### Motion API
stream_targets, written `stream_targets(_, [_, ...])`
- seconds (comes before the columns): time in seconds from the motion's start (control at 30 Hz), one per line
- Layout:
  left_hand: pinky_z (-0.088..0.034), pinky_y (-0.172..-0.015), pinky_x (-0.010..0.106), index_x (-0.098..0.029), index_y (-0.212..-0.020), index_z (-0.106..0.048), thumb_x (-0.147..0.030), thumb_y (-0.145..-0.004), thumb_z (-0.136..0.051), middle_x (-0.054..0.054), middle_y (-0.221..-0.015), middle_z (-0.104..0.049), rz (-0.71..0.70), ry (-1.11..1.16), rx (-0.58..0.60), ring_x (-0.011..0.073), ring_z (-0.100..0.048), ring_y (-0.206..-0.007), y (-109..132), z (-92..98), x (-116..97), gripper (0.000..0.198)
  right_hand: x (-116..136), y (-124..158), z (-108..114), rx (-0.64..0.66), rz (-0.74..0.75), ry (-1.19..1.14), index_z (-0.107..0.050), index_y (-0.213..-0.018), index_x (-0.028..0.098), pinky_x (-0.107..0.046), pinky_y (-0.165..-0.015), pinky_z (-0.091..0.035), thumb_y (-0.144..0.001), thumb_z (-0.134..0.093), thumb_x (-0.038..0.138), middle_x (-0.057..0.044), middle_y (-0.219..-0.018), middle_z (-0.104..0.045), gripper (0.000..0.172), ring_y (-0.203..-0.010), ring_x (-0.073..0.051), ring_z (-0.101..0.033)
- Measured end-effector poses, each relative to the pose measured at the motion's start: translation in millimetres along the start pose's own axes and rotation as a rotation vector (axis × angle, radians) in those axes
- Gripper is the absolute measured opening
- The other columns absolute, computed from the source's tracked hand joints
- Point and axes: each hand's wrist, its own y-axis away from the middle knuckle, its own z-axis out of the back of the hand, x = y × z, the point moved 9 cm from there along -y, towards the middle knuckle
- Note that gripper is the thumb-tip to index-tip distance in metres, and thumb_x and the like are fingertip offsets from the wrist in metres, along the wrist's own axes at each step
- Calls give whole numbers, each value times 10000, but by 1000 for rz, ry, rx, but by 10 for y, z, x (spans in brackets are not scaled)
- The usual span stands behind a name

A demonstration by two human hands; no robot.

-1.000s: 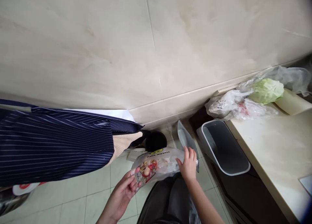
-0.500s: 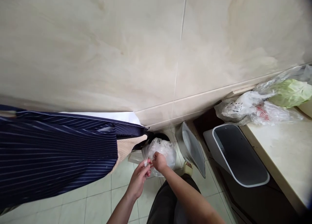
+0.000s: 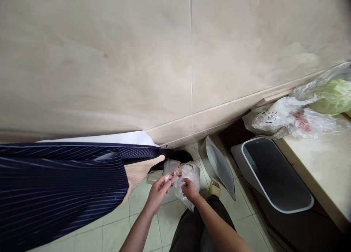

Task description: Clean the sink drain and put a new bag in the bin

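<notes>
A translucent white plastic bag [image 3: 193, 171] hangs low in front of me, above the tiled floor. My left hand [image 3: 159, 190] pinches the bag's left edge between thumb and fingers. On the other side, my right hand [image 3: 190, 190] has its fingers closed on the bag's right part. Between the hands the bag's mouth is spread, and something reddish shows there, too small to name. Dark printing and a bit of yellow are visible on the bag's far side.
At the right, a grey-white bin [image 3: 276, 175] with a dark inside stands against a counter [image 3: 318, 160]. Plastic bags [image 3: 270, 115] and a cabbage [image 3: 336, 96] lie on that counter. A grey basin-like container [image 3: 218, 164] rests on the floor. Striped dark-blue cloth [image 3: 63, 190] hangs at left.
My hands have moved apart, the right one going right and slightly down. The bag's mouth has widened between them, showing more of the reddish thing. The view has shifted slightly.
</notes>
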Motion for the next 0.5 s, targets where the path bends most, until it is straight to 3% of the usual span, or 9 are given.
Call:
stream_targets(0.13, [-415,-657,268,-145,-1124,-627,-511,-745,-607,-1,-744,-577,-30,-202,82,150,-480,-678,208,-106,-110,527,-16,-99,-244,112,-5,-266,-528,-912,239,-261,-645,-449,-607,-599,212,60,-674,-542,315,-600,-102,-509])
stream_targets(0.27, [-420,-636,264,-152,-1116,-627,-481,-796,-534,7,-743,-585,-32,-356,169,165,-511,-692,162,-288,27,468,-99,-251,-327,176,-65,-463,-486,-939,251,-279,-695,-471,-539,-664,294,55,-780,-583,440,-691,-109,-566])
stream_targets(0.37, [-401,-591,249,-158,-1045,-647,-406,-818,-490,-12,-682,-561,-32,-475,230,146,-490,-620,-140,-444,330,371,-340,-423,-242,151,-160,-510,-459,-943,251,-291,-678,-477,-524,-680,288,53,-743,-578,474,-674,-116,-572])
stream_targets(0.5, [-370,-564,229,-164,-793,-638,-252,-803,-469,-30,-588,-510,-22,-722,236,140,-491,-590,-814,-556,803,191,-751,-623,-39,71,-283,-468,-480,-953,226,-312,-647,-476,-535,-683,230,47,-664,-552,465,-604,-124,-550])
